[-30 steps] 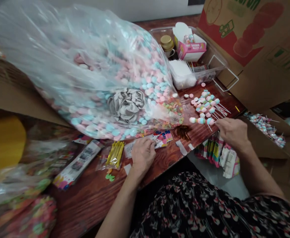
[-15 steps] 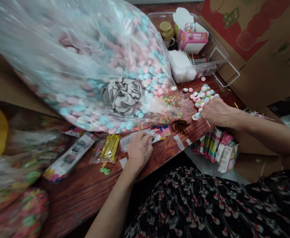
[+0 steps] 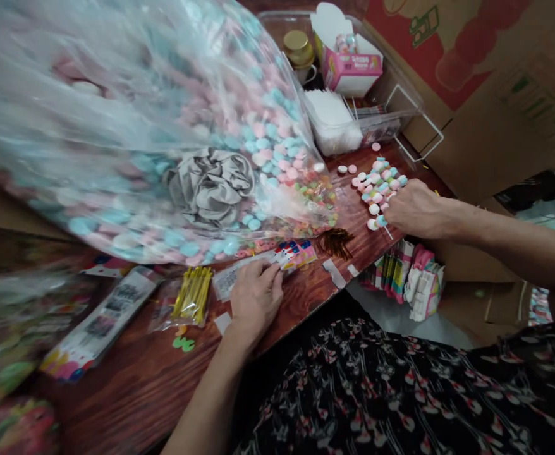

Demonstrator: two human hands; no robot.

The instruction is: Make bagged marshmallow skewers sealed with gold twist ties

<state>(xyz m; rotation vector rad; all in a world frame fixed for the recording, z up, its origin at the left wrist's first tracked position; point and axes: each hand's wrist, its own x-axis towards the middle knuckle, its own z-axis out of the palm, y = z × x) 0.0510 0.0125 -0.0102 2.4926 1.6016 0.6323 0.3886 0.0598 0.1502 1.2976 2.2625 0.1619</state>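
Note:
My left hand point(image 3: 257, 296) rests on a flat printed plastic packet point(image 3: 289, 254) at the table's front edge, fingers curled over its near part. On the right, my right hand point(image 3: 408, 207) is closed beside the pile of pastel candies point(image 3: 377, 181); a thin white stick point(image 3: 389, 233) shows below it, and what its fingers hold is hidden. A grey scrunchie point(image 3: 213, 186) lies on the big clear bag of pink, blue and white candies point(image 3: 277, 136). Brown-gold twist ties point(image 3: 335, 243) lie between my hands.
Behind the pile stands a clear bin point(image 3: 385, 131) holding a pink box point(image 3: 353, 71) and a gold-lidded jar point(image 3: 297, 47). Cardboard boxes point(image 3: 476, 145) stand at the right. Yellow ties point(image 3: 192, 296) and another printed packet point(image 3: 104, 319) lie at the left of the wooden table point(image 3: 130, 385).
The view has shifted slightly, moving most things leftward. My right hand sits a little further from the candy pile's middle, uncovering more candies. My left hand stays on the packet.

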